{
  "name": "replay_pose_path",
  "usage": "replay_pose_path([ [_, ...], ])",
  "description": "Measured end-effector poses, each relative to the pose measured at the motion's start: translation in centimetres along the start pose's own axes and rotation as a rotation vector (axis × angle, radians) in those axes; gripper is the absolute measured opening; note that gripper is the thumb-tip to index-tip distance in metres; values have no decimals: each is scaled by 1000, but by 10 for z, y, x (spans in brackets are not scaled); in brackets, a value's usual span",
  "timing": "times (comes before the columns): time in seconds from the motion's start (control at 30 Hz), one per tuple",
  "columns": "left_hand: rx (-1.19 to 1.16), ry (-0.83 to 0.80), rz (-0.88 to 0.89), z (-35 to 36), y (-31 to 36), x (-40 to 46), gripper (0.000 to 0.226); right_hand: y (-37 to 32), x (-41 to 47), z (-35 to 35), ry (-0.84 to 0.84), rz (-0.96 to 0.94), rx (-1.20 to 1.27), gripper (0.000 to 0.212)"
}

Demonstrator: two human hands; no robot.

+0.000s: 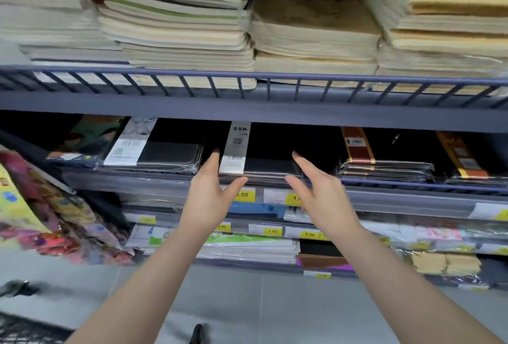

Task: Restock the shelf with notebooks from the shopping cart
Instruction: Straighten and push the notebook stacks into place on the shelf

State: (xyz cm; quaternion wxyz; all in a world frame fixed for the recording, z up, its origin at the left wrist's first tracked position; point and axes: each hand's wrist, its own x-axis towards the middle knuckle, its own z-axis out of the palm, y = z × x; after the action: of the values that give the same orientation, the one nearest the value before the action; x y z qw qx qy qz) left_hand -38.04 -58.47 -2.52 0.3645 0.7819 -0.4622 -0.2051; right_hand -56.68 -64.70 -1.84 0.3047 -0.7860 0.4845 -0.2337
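Note:
A stack of black notebooks [270,163] in clear wrap, with a white "25K" band [235,148], lies on the middle shelf [412,198]. My left hand [211,188] is at the stack's left front corner, fingers straight along its side, thumb out under its front edge. My right hand [316,187] is at the stack's right front corner, fingers spread. Neither hand closes on anything. The shopping cart [19,330] shows only as a dark mesh corner at the bottom left.
More black notebook stacks lie left [165,151] and right [384,163] on the same shelf. Cream paper stacks [178,27] fill the railed shelf above. Lower shelves carry yellow price tags [244,194] and coloured stock. Patterned wrapped goods [49,211] hang at the left.

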Motion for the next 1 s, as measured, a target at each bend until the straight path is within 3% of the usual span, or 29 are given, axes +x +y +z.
replay_pose_path([
  [0.43,85,82,-34,-1,4,10,67,-5,7,19,177,80,-96,42],
  [0.6,108,1,-98,2,12,17,57,-8,11,20,166,135,-145,41],
  [0.8,40,-141,-144,0,15,21,28,-8,12,19,129,175,-73,42],
  [0.93,-5,-152,-120,0,11,12,43,-7,10,15,115,169,-78,44],
  [1.0,59,-147,-76,1,9,11,40,-4,9,13,108,165,-86,43],
])
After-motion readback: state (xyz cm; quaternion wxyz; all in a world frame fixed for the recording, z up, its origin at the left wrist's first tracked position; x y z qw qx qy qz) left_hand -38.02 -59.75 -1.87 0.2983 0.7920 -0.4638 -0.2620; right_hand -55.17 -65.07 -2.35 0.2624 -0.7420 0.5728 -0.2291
